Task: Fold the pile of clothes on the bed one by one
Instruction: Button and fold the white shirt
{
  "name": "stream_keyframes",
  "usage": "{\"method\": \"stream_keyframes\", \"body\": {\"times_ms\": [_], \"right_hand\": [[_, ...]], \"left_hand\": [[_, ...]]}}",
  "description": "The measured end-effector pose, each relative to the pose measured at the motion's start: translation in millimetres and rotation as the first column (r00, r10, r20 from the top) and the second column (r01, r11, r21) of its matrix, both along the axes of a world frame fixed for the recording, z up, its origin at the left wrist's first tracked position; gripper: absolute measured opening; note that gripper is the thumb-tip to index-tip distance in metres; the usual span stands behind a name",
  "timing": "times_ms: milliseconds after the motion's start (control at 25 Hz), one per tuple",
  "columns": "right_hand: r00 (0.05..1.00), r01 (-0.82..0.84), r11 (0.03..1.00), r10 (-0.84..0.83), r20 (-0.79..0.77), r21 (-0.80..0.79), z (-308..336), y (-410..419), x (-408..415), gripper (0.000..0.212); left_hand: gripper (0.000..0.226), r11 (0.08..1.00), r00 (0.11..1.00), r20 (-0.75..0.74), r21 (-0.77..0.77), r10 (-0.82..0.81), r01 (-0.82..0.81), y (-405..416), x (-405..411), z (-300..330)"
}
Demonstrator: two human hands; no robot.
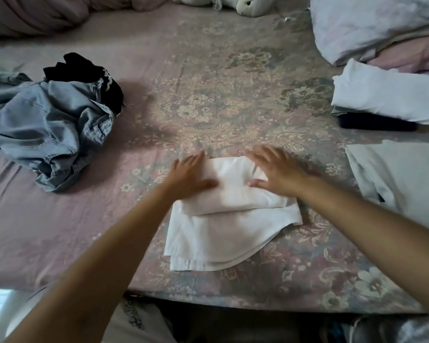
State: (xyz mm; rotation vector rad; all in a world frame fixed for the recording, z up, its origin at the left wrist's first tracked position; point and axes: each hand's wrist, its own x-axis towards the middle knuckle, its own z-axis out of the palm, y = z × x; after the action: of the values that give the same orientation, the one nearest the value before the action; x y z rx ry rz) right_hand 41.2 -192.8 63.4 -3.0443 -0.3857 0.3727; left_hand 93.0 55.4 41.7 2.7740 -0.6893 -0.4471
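Observation:
A white garment (223, 226) lies partly folded on the floral bedsheet (208, 100), near the front edge of the bed. My left hand (187, 175) rests flat on its far left part, fingers straight. My right hand (276, 173) presses flat on its far right part, fingers spread. The upper fold of the garment lies over a wider lower layer. At the left sits an unfolded pile: light blue denim clothes (50, 134) with a black garment (84, 75) behind them.
Folded white clothing (386, 95) lies on a dark folded item (377, 125) at the right. A pale folded piece (401, 174) lies below them. A pillow (372, 23) and a plush toy (248, 4) are at the back.

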Motion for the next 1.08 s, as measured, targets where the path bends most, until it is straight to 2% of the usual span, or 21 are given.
{"method": "stream_keyframes", "body": {"times_ms": [80, 160, 240, 280, 320, 360, 400, 440, 520, 600, 640, 760, 800, 840, 880, 920, 960, 1040, 1080], "right_hand": [[0.97, 0.114, 0.993, -0.119, -0.212, -0.038, 19.5, 1.2, 27.3, 0.085], [0.94, 0.118, 0.993, -0.122, -0.32, -0.031, 33.9, 7.4, 47.3, 0.057], [0.988, 0.033, 0.997, -0.044, -0.149, -0.073, 48.6, 13.7, 60.4, 0.033], [1.0, -0.001, 0.993, 0.003, 0.011, -0.119, 53.8, 15.0, 65.2, 0.034], [0.974, -0.028, 0.984, 0.066, 0.215, -0.178, 56.0, 14.6, 68.8, 0.041], [0.911, -0.056, 0.968, 0.15, 0.385, -0.243, 55.2, 14.1, 68.7, 0.047], [0.837, -0.098, 0.946, 0.246, 0.488, -0.309, 47.9, 12.7, 63.7, 0.05], [0.783, -0.146, 0.913, 0.342, 0.52, -0.381, 34.7, 11.4, 53.0, 0.046], [0.805, -0.215, 0.888, 0.396, 0.441, -0.406, -0.6, 3.8, 15.1, 0.035], [0.877, -0.259, 0.937, 0.33, 0.35, -0.235, -26.4, -3.3, -31.7, 0.047], [0.899, -0.227, 0.967, 0.255, 0.357, -0.119, -29.8, -2.7, -47.0, 0.048], [0.887, -0.091, 0.965, -0.033, 0.461, 0.244, -12.9, 18.2, -42.9, 0.034], [0.876, -0.037, 0.956, -0.109, 0.47, 0.29, -2.2, 30.1, -31.6, 0.036], [0.901, 0.022, 0.959, -0.143, 0.411, 0.284, 5.8, 41.9, -21.2, 0.043], [0.949, 0.091, 0.969, -0.154, 0.273, 0.229, 6.6, 50.5, -13.1, 0.052], [0.979, 0.159, 0.976, -0.176, 0.107, 0.148, 0.5, 55.2, -9.8, 0.059], [0.978, 0.209, 0.975, -0.207, -0.035, 0.071, -9.9, 57.8, -12.4, 0.062], [0.959, 0.251, 0.968, -0.25, -0.135, -0.006, -30.5, 56.1, -27.5, 0.065], [0.959, 0.252, 0.968, -0.251, -0.132, -0.005, -35.8, 54.1, -32.8, 0.066]], "left_hand": [[0.11, 0.994, 0.991, -0.123, 0.108, 0.049, -0.036, -2.1, 20.9, 22.9], [0.085, 0.967, 0.997, -0.075, 0.253, -0.004, 0.023, -10.2, 27.4, 40.0], [0.055, 0.942, 0.983, 0.16, 0.333, -0.089, 0.031, -16.0, 30.6, 53.4], [0.047, 0.945, 0.927, 0.355, 0.326, -0.124, 0.002, -14.5, 34.8, 56.7], [0.042, 0.957, 0.832, 0.538, 0.288, -0.134, -0.032, -8.4, 39.6, 56.3], [0.039, 0.973, 0.733, 0.667, 0.228, -0.136, -0.026, -0.4, 40.8, 52.9], [0.041, 0.985, 0.648, 0.748, 0.171, -0.141, 0.016, 8.1, 36.8, 46.3], [0.044, 0.987, 0.615, 0.772, 0.136, -0.163, 0.091, 13.8, 27.2, 36.5], [0.048, 0.952, 0.624, 0.731, 0.116, -0.274, 0.282, 21.5, -9.6, 10.0], [0.042, 0.9, 0.644, 0.666, 0.1, -0.377, 0.424, 32.7, -52.3, -7.0], [0.038, 0.9, 0.654, 0.672, 0.042, -0.346, 0.433, 36.2, -65.6, -8.4], [0.033, 0.942, 0.711, 0.703, -0.225, -0.019, 0.248, 14.9, -62.4, 10.2], [0.037, 0.948, 0.723, 0.684, -0.283, 0.095, 0.143, 0.2, -53.5, 20.6], [0.043, 0.957, 0.769, 0.617, -0.288, 0.164, 0.027, -14.1, -44.7, 25.5], [0.051, 0.974, 0.85, 0.496, -0.211, 0.178, -0.081, -26.1, -38.3, 23.7], [0.058, 0.986, 0.918, 0.36, -0.06, 0.166, -0.155, -34.1, -35.9, 15.0], [0.061, 0.982, 0.955, 0.259, 0.085, 0.142, -0.169, -38.2, -38.9, 0.5], [0.065, 0.962, 0.975, 0.212, 0.244, 0.068, -0.12, -32.7, -49.8, -24.1], [0.067, 0.964, 0.975, 0.219, 0.245, 0.046, -0.101, -28.8, -50.6, -30.3]]}}
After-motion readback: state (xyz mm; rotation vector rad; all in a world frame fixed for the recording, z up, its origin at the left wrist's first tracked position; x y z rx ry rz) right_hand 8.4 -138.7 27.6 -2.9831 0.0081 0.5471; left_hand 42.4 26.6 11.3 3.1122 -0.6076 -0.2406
